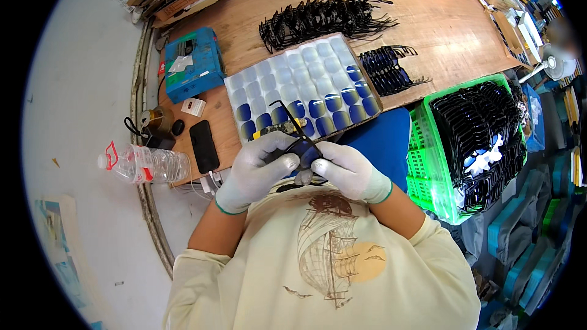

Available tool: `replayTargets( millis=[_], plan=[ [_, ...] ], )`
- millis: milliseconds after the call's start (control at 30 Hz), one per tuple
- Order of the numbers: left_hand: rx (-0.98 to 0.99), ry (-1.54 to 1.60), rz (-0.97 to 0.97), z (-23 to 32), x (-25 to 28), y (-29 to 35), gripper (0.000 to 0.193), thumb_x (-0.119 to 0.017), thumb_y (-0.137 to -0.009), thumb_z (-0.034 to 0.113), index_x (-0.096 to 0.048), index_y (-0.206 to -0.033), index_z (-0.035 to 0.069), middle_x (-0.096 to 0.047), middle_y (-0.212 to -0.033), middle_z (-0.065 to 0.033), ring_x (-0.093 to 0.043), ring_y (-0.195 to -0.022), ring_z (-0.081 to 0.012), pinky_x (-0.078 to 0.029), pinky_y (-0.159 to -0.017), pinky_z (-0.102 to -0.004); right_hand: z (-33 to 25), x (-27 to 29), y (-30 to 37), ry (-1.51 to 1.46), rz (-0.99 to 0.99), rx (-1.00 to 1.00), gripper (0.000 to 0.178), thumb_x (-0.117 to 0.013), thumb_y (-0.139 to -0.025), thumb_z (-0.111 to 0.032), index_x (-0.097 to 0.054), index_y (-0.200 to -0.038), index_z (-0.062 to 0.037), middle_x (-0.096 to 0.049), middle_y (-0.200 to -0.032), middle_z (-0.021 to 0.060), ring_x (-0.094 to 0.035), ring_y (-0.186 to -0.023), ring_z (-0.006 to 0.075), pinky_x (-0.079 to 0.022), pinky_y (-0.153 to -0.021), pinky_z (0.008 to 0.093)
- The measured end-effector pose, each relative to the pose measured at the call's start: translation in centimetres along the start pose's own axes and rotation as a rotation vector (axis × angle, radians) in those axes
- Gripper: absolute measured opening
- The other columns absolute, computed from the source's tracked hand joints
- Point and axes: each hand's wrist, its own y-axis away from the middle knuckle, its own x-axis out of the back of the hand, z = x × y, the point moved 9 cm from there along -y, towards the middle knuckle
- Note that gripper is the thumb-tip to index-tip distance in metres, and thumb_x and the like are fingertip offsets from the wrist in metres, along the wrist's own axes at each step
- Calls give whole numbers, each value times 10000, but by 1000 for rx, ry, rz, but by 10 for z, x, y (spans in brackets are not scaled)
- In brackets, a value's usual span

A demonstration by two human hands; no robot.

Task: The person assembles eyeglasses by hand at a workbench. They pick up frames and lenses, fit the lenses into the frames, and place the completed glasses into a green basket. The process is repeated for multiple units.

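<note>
Both my hands wear pale gloves and meet over the table's near edge, just in front of my shirt. Between them is a pair of black-framed glasses (304,148) with a dark lens and one temple sticking up. My left hand (262,165) grips one side, thumb pressed on it. Fingers of my right hand (350,171) pinch the other side. Just beyond lies a tray (365,68) of lenses in rows, the far ones pale and the near ones dark blue (325,124). A yellow and dark object (278,128) rests on the tray's near edge, partly hidden.
Black glasses frames (324,18) line the table behind the tray, with a smaller stack (386,70) to its right. A green basket (417,146) full of glasses stands at right. Left are a blue box (195,76), a phone (204,146) and a plastic bottle (147,164).
</note>
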Motion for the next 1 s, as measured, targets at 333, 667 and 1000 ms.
replayTargets(
  millis=[333,667,1000],
  plan=[
    [-134,-543,231,15,13,-6,171,-675,-950,120,-730,-981,-39,-641,-909,-63,-591,-830,-124,-463,-739,-284,-9,16,-10,333,208,147,222,-540,-1010,-116,-644,-1147,23,-707,-839,130,-702,-759,278,-548,-731,363],
    [-207,-676,113,20,25,-31,179,-642,-962,134,-698,-954,-36,-646,-847,-71,-602,-789,-129,-479,-704,-279,-21,21,-25,703,312,293,163,-636,-942,-112,-673,-1061,-8,-638,-735,157,-654,-680,357,-514,-628,430],
    [-87,-703,181,36,19,-53,173,-662,-932,77,-661,-1061,-39,-691,-868,-156,-719,-754,-228,-557,-680,-333,-41,45,-39,492,437,236,129,-667,-916,-115,-628,-918,8,-636,-703,175,-652,-610,355,-514,-564,406]
  ],
)
